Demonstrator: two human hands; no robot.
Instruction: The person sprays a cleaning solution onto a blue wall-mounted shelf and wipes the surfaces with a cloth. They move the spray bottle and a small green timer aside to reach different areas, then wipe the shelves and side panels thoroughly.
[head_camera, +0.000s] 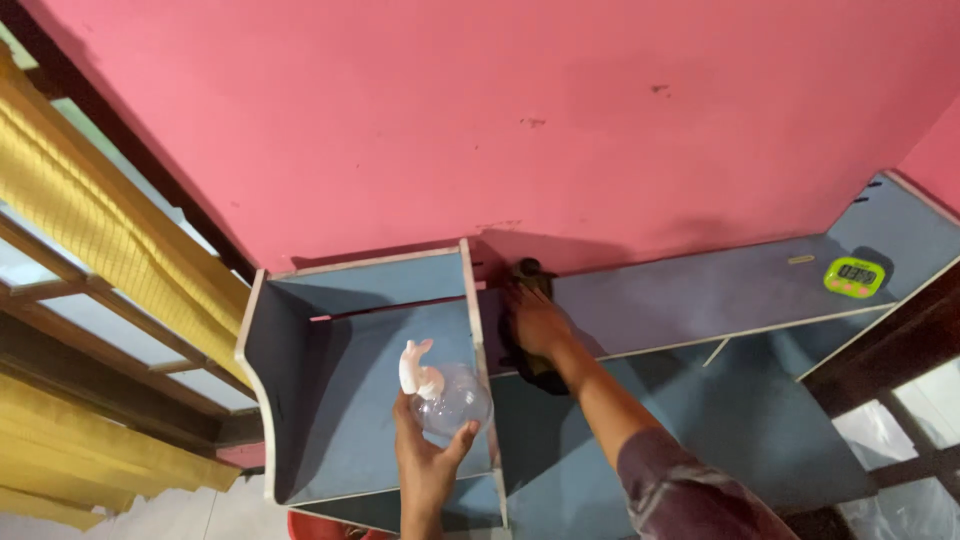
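A dark cloth lay pressed flat on the blue shelf under the right hand, fingers spread on it, beside the divider. The left hand gripped a clear spray bottle upright, near the divider. By the look, wiping was midway; the shelf's far stretch by the green timer seemed left.

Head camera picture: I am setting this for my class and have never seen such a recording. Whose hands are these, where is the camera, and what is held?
There is one picture, from a camera worn on a person's head, looking down at their own bare hands. No machine is involved. The left hand holds a clear spray bottle with a white trigger top. The right hand presses a dark cloth onto a grey-blue shelf unit standing against a pink wall. A small green digital timer sits on the shelf at the right. Yellow curtains hang at the left.
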